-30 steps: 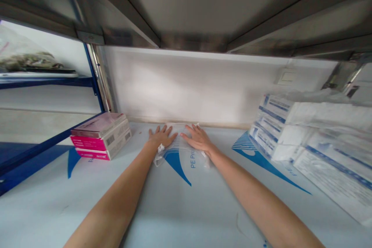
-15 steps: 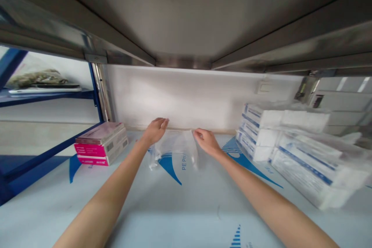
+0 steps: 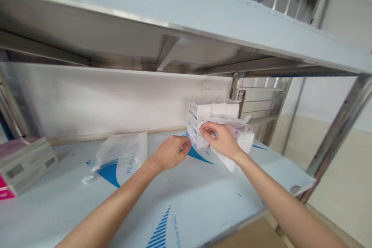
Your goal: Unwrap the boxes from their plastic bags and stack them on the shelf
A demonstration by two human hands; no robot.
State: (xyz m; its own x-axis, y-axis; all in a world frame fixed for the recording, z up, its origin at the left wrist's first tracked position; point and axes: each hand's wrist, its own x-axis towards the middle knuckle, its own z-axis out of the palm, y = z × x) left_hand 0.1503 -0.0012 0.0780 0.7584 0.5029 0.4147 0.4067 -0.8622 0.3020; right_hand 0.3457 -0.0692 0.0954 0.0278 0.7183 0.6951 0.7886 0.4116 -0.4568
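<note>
My left hand [image 3: 171,152] is over the film-covered shelf, left of the wrapped stack. Its fingers are loosely bent, with a small gap by the thumb and nothing visible in them. In front of a stack of white-and-blue boxes [image 3: 202,110] wrapped in clear plastic hovers my right hand [image 3: 219,139]. Its fingers curve with a gap between them and the thumb; whether the fingertips touch the plastic I cannot tell. The right hand hides part of the stack. A clear plastic bag [image 3: 123,149] lies flat on the shelf, apart from both hands.
Pink-and-white boxes [image 3: 26,166] are stacked at the left on the shelf surface [image 3: 186,197]. A metal upper shelf [image 3: 122,42] hangs low overhead. A metal post [image 3: 337,128] stands at the right, and a wall switch [image 3: 207,86] is behind.
Both hands have left the plastic bag, which stays on the shelf, and have moved right toward the wrapped boxes. My view has turned right and pulled back from under the upper shelf.
</note>
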